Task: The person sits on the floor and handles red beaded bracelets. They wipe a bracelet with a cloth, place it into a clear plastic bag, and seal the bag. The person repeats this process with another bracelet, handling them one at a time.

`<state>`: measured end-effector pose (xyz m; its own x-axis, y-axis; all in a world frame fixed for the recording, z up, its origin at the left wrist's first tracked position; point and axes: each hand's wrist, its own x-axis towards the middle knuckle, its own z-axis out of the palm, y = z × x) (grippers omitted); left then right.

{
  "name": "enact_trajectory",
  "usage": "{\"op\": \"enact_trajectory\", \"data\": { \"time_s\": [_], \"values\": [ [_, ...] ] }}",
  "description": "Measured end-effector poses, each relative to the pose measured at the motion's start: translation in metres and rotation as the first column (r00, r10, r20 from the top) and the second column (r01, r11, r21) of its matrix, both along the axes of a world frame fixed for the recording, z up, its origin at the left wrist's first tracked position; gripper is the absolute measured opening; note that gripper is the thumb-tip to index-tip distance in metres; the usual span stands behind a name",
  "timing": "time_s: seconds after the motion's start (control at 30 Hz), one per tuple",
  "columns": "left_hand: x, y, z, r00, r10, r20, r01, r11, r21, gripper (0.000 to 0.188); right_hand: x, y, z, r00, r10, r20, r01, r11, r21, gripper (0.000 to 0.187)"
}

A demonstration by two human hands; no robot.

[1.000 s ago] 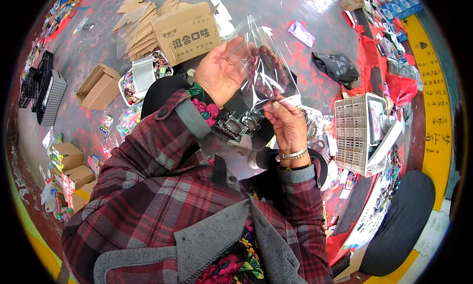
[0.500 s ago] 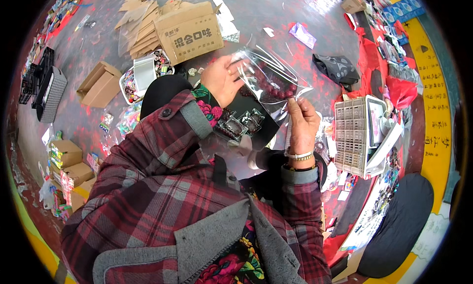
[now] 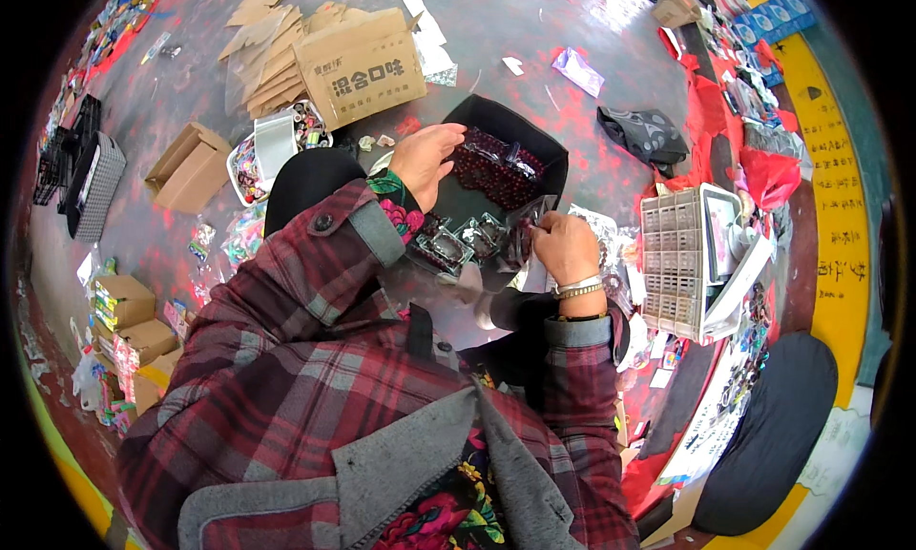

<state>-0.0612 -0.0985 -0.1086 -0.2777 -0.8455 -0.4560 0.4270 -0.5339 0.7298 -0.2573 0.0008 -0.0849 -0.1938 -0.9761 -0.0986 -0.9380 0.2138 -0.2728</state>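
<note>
A black open box (image 3: pixel 554 147) stands in front of me. Dark red beads in clear wrapping (image 3: pixel 498 170) lie in its far part, and several clear packets with dark red beads (image 3: pixel 463 240) lie in its near left part. My left hand (image 3: pixel 426 163) is at the box's left side, fingers stretched out with nothing in them. On the right side of the box, my right hand (image 3: pixel 568 249) is closed on the top of a clear plastic bag of dark red beads (image 3: pixel 521 237). The bag hangs low over the box's near right part.
Beyond the box stands a brown carton (image 3: pixel 363 71) beside flattened cardboard (image 3: pixel 274 59). A white tub of small items (image 3: pixel 275 145) and an open small carton (image 3: pixel 188 168) are at left. To the right are a beige plastic basket (image 3: pixel 675 264) and a dark grey bag (image 3: pixel 643 135).
My right hand has lowered the bag of red beads toward the box and nearer to me. My left hand has let go of the bag, and the box's inside now shows.
</note>
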Motion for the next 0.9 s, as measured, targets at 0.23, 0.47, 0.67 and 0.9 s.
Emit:
{"op": "enact_trajectory", "data": {
  "time_s": [0.23,0.47,0.67,0.9],
  "values": [
    [-0.001,0.004,-0.001,0.991,-0.136,0.017,0.136,0.991,0.008,0.024,-0.011,-0.005,0.0,0.996,-0.059,0.064,0.052,0.994,0.097,0.017],
    [-0.011,0.029,-0.006,0.949,-0.314,-0.015,0.311,0.931,0.194,0.028,-0.018,-0.007,-0.008,0.615,-0.112,0.781,0.403,0.896,-0.188,0.014],
    [-0.036,0.049,0.0,0.817,-0.155,-0.556,0.3,0.937,0.18,0.048,0.015,-0.004,-0.008,-0.23,-0.049,0.972,0.468,0.87,0.154,0.009],
    [-0.023,0.018,-0.02,0.706,-0.033,-0.707,0.103,0.993,0.057,0.024,0.033,0.004,-0.025,-0.013,-0.126,0.992,0.341,0.932,0.123,0.01]
  ]
}}
